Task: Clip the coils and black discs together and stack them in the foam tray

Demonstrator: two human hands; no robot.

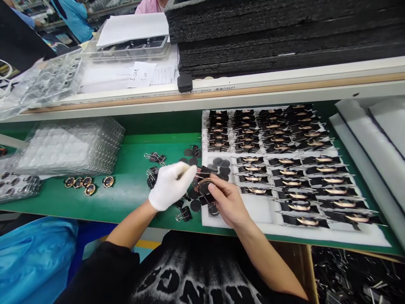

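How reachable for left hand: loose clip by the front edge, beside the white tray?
Likely yes: nothing covers that clip, and it lies close to the gloved left hand, though its fingers look busy beside the right hand.

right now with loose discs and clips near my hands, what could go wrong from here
The ungloved right hand holds a round part close to a black clip; a slip might pinch those fingers or mark the part.

Loose dark discs and loose clips lie mixed together, so discs could get scratched.

The right forearm crosses the white tray's near edge; a sweep could nudge the clipped parts.
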